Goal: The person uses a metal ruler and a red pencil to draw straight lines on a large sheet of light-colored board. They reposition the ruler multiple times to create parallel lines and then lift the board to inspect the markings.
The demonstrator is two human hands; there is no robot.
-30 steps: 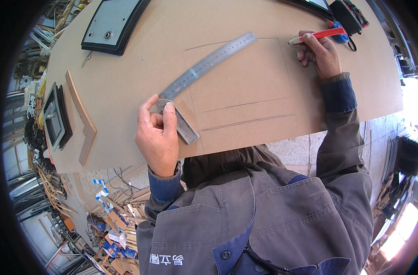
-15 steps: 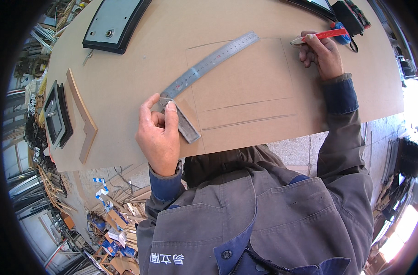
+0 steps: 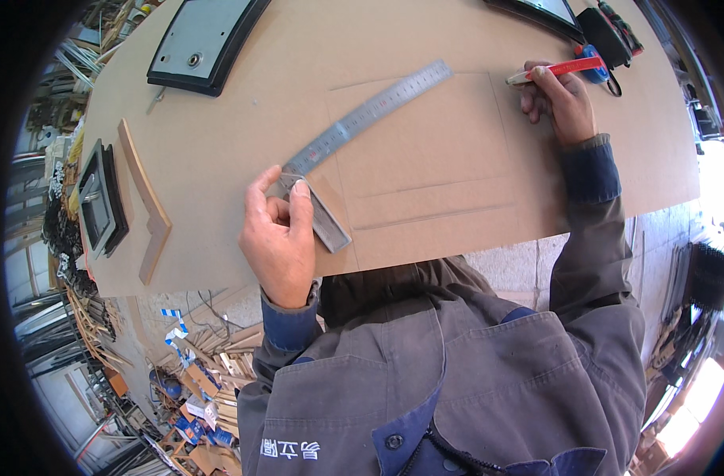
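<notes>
The bare left hand [image 3: 281, 246] is at about 8 o'clock from the middle of the brown bench [image 3: 433, 151]. Its grip is nearly closed, with the thumb and pointing finger a little way apart and the corner of a metal square [image 3: 378, 111] between them. The square lies on the bench. Its long ruler part points to 2 o'clock from that hand, and its short, thick handle points to 5 o'clock. Thin dark lines [image 3: 437, 218] are drawn on the bench, and the ruler part lies across some of them. The right hand [image 3: 572, 107] is between 2 and 3 o'clock, well apart from the left one. Its grip is closed around a red pencil [image 3: 576, 67]. The pale tip points to between 8 and 9 o'clock, and I cannot tell if it touches the bench. Just past the pencil, at 2 o'clock, are a blue tape measure [image 3: 590, 65] and a black bag [image 3: 604, 38]. A gray panel [image 3: 207, 36] with a black edge lies at 10 o'clock. Near 9 o'clock are a bent wooden strip [image 3: 144, 190] and, just beside it, a small dark frame [image 3: 100, 198].
</notes>
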